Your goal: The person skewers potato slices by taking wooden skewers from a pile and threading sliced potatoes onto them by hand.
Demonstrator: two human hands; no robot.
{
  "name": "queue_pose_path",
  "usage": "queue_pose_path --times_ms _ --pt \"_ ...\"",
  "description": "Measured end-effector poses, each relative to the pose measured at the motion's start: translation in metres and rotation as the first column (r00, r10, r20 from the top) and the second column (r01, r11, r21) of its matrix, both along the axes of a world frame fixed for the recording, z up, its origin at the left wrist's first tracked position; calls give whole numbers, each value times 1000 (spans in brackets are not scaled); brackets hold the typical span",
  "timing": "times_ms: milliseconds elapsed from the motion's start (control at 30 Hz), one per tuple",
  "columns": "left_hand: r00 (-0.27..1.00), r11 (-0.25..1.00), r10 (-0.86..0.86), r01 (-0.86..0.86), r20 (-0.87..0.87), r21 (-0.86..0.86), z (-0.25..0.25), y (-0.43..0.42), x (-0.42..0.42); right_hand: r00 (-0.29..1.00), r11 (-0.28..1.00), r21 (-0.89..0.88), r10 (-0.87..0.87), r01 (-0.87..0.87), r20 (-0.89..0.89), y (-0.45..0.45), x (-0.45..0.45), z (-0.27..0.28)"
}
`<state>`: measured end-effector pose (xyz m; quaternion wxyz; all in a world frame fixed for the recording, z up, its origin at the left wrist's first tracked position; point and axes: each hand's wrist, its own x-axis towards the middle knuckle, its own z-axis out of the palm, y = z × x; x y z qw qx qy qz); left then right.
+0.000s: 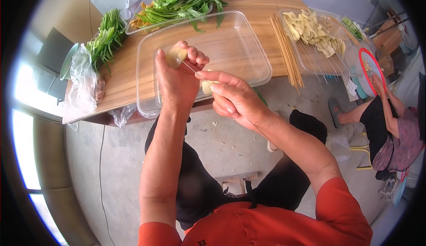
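Between the thumb and fingers of my left hand (179,75) is a pale yellow slice (176,56), held over the clear plastic tray (239,46). My right hand (235,96) is closed on a thin skewer (191,69), which runs toward the slice; whether its tip is in the slice I cannot tell. Another pale piece (208,86) is beside my right fingertips, partly hidden by them. To the right, a bundle of wooden skewers (286,53) lies next to a clear tray (306,65) with many pale slices and thin skewers.
Leafy greens (186,2) lie at the back of the wooden table (262,2). Green stalks (108,37), a plastic bag (84,77) and a green bowl (69,62) are at the left. At the far right, another person's hand (378,85) reaches into a red-rimmed basket (363,68).
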<state>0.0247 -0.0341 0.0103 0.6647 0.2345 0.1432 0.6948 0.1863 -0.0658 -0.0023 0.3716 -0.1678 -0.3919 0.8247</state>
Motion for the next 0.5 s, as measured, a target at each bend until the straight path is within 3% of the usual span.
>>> queue_pose_path --times_ms 233,333,500 --pt "1000 999 8 -7 7 -39 2 -3 1 999 1000 6 -22 22 49 0 -2 -1" --pt "1000 999 4 -3 16 -39 3 -4 2 1000 999 29 -12 13 -9 1 -3 -6" --pt "997 998 37 -40 -60 -42 3 -5 4 1000 1000 21 -16 16 0 1 -3 -7"
